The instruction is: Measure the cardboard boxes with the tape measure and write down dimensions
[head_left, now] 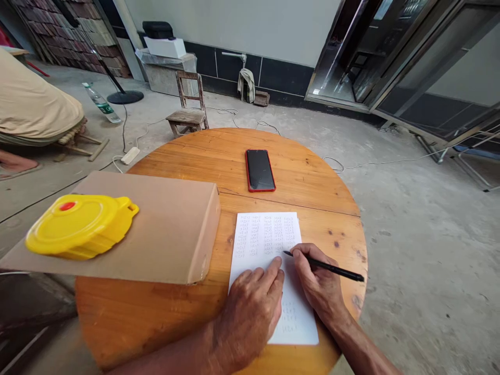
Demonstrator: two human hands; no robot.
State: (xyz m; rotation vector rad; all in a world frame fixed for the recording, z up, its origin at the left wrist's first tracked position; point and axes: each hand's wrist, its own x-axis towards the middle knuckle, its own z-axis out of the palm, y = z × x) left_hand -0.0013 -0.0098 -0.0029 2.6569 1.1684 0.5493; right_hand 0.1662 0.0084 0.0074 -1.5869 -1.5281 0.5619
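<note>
A white sheet of paper (269,245) with rows of small printed figures lies on the round wooden table (187,317). My left hand (252,307) rests flat on the sheet's lower part, fingers stretched out and holding it down. My right hand (318,284) is closed round a black pen (332,268), whose tip touches the paper near the middle of the sheet. The two hands lie close beside each other.
A phone in a red case (260,170) lies screen-up farther back on the table. A cardboard box (164,229) overhangs the left edge with a yellow lidded container (80,225) on top. Beyond stand a small wooden chair (188,107), a plastic bottle (102,104) and cables on the concrete floor.
</note>
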